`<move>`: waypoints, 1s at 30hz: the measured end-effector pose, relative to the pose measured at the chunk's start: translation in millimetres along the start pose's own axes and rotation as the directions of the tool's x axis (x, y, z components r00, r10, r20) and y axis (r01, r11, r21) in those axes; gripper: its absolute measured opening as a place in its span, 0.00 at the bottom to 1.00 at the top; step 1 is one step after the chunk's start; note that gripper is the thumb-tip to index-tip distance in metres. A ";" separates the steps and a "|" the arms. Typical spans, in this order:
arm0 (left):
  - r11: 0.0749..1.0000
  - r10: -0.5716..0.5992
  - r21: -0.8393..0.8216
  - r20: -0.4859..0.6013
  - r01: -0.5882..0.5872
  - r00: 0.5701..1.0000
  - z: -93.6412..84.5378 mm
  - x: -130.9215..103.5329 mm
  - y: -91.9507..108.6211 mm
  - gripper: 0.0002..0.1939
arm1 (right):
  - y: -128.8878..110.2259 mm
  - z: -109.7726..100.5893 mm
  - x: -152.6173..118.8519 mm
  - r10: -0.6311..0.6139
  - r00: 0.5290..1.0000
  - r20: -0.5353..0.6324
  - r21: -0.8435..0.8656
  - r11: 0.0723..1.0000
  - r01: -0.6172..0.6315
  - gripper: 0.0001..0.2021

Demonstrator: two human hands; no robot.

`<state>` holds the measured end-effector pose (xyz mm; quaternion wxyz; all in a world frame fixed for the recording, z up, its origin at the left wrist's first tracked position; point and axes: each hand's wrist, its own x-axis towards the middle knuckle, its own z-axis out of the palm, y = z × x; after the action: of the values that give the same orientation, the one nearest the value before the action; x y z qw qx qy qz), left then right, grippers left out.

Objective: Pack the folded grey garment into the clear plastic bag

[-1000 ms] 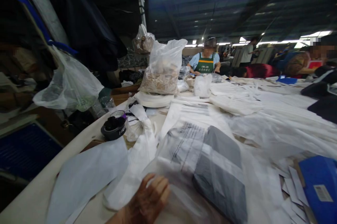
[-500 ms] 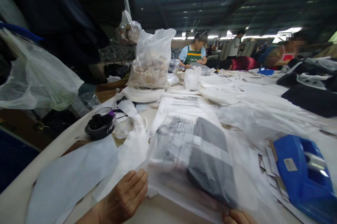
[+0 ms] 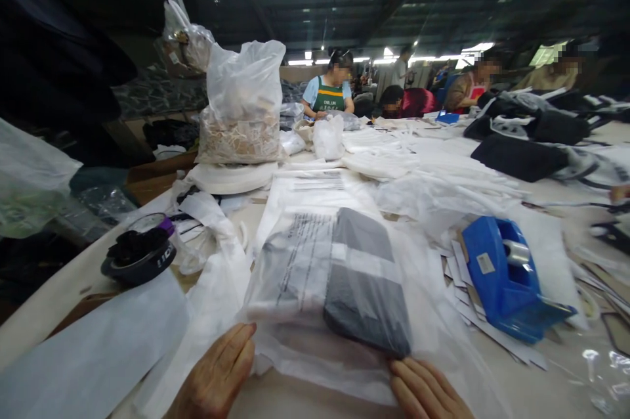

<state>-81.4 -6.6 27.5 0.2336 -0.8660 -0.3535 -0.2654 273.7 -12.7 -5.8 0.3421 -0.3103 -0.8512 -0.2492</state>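
Near bag, tape disp., prob. cards

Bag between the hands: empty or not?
Not empty: a dark grey item shows through the translucent, printed film of the bag. Can't tell whether it's sealed.

Cream, smooth-topped table. On it: translucent plastic bag, perhaps partly over white sheeting; flat pale-blue sheet; round black dish; blue plastic tape dispenser.
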 end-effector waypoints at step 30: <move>0.951 -0.268 -0.145 0.052 0.273 0.962 -72.2 251.3 -95.1 0.17 | 179.4 -83.9 222.4 0.226 0.974 -0.022 -0.113 0.967 -0.227 0.08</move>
<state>-19.6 134.3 259.4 0.1232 -0.8287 -0.4514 -0.3071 307.5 136.1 250.0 0.3536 -0.4234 -0.7931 -0.2583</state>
